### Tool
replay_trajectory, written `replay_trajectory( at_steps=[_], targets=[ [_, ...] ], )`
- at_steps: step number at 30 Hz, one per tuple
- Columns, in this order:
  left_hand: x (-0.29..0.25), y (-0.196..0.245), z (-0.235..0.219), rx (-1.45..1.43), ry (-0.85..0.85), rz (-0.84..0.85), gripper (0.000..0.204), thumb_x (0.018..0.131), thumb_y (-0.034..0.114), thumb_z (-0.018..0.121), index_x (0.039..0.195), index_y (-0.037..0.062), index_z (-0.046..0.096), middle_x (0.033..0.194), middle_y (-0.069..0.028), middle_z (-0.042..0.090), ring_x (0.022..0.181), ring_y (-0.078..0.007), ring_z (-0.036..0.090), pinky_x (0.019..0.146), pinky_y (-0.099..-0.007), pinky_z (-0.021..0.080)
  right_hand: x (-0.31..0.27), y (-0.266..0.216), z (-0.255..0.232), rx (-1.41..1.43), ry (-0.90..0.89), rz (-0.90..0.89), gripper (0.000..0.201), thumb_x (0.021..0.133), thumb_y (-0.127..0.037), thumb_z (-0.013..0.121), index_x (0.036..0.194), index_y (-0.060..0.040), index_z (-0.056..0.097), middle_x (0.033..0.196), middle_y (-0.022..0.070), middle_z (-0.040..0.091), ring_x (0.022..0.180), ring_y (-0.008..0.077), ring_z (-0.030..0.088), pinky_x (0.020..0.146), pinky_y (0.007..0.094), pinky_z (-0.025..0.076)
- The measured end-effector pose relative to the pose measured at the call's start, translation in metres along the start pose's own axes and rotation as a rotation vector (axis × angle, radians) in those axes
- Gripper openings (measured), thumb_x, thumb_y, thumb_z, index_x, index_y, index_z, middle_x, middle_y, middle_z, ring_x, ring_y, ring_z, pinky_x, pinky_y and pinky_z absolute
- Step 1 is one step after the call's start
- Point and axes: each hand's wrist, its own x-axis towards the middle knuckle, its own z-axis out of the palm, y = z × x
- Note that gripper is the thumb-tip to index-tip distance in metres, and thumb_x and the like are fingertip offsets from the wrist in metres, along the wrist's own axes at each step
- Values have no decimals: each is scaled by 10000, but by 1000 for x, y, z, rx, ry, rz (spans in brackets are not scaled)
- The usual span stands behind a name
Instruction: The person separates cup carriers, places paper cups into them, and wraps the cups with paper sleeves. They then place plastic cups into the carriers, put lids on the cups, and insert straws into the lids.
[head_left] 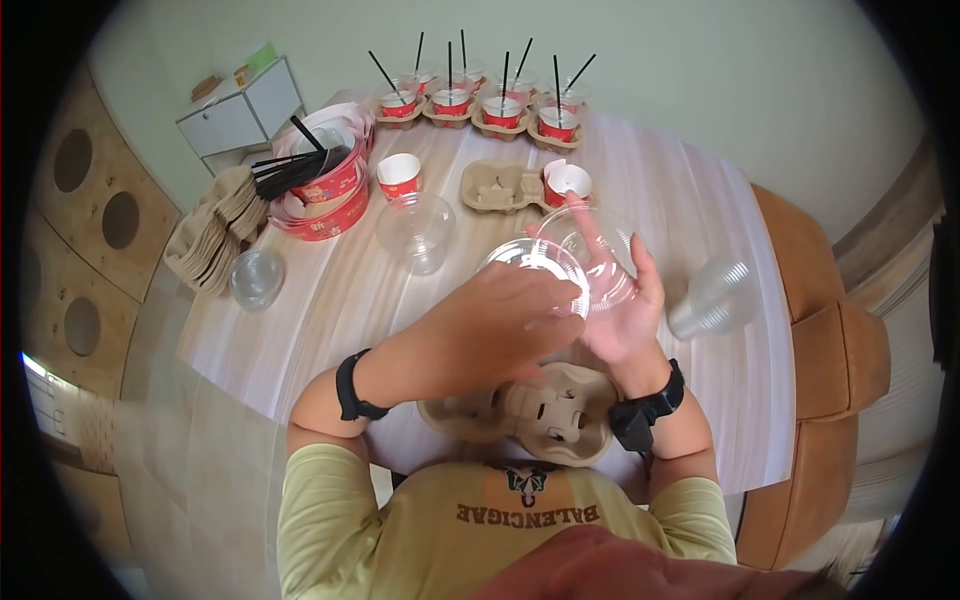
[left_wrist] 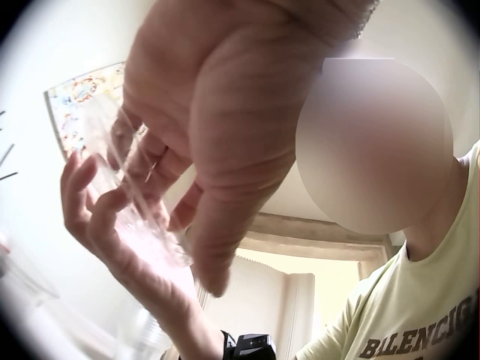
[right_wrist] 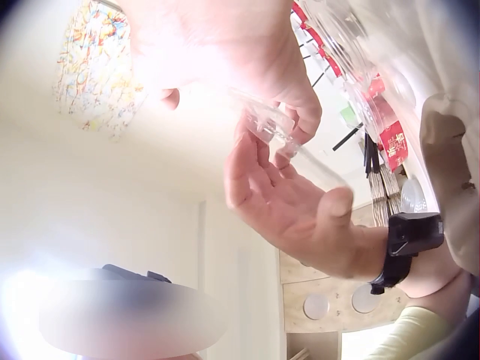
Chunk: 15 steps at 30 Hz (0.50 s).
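Note:
Two clear round plastic lids overlap between the hands in the head view. My left hand (head_left: 490, 320) reaches across from the left, fingers bent over the nearer lid (head_left: 533, 250) and gripping it. My right hand (head_left: 628, 315) is turned palm up, holding the other lid (head_left: 605, 232) between thumb and fingers. In the left wrist view the right hand (left_wrist: 127, 240) curls around clear plastic (left_wrist: 142, 214). The right wrist view has the left hand's (right_wrist: 289, 202) fingers at the clear plastic (right_wrist: 270, 124). Below the hands lies a cardboard cup carrier (head_left: 565, 415).
Red cups with black straws stand in carriers (head_left: 500, 130) at the back. Another carrier (head_left: 490, 187) holds a red cup (head_left: 568, 184). Red tubs (head_left: 325, 215), stacked carriers (head_left: 208, 235) and a clear lid stack (head_left: 257, 280) are left; clear cups (head_left: 715, 300) lie right.

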Motion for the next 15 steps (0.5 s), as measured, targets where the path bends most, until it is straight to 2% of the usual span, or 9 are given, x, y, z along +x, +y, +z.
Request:
replay_trajectory(
  at_steps=[2,4,5,8,10,11,13,14,15],
  targets=[
    [-2,3,4,36,-10,-5,372,635,137,664,968,62,517,1044,-72,497,961,-265,513,809,-354,433,0,0,0,31,38,-21,727,834,-527,382,1414,-178,118,1396,219,224,1199,381,362,1008,478,282],
    [-5,5,9,185,119,67,334,630,113,638,943,63,531,1007,-76,503,983,-261,509,845,-356,432,0,-3,-3,24,12,-23,730,830,-529,381,1414,-176,123,1390,219,240,1200,390,356,1009,490,271],
    [-5,6,7,186,117,67,334,630,113,638,943,63,531,1007,-76,503,983,-261,509,845,-356,432,-1,-4,-3,26,11,-23,730,830,-529,381,1414,-176,123,1390,219,240,1200,390,356,1009,490,271],
    [-8,11,-8,150,113,-52,294,645,56,601,936,48,560,1007,-83,550,971,-249,540,823,-345,458,-2,-10,-2,-46,-26,-81,750,818,-502,436,1413,-166,129,1389,214,246,1184,371,381,965,468,332],
    [-18,8,-26,123,320,-162,271,678,2,570,945,38,593,966,-96,608,874,-246,600,731,-328,500,-3,-23,-3,-332,-53,-83,803,778,-456,535,1410,-149,147,1342,191,313,1144,323,418,901,408,391],
    [-25,7,-36,125,328,-170,271,678,2,570,945,38,593,966,-96,608,874,-246,600,731,-328,500,-4,-27,-4,-335,-57,-73,803,778,-456,535,1410,-149,147,1342,191,313,1144,323,418,901,408,391],
    [-42,3,-54,267,382,-282,278,698,-30,567,964,33,611,900,-113,639,765,-268,628,652,-318,513,-4,-33,-6,-877,31,-129,850,724,-382,622,1402,-134,174,1268,159,370,1102,278,444,851,358,416],
    [-52,3,-58,269,383,-293,278,698,-30,567,964,33,611,900,-113,639,765,-268,628,652,-318,513,-4,-34,-8,-1139,105,-126,855,696,-316,664,1393,-135,203,1224,151,373,1108,269,417,872,366,397],
    [-61,2,-62,277,419,-398,248,712,-27,576,950,27,615,871,-116,641,741,-260,631,646,-309,510,-1,-33,-7,-1137,100,-120,855,696,-316,664,1393,-135,203,1224,151,373,1108,269,417,872,366,397]
  ],
)
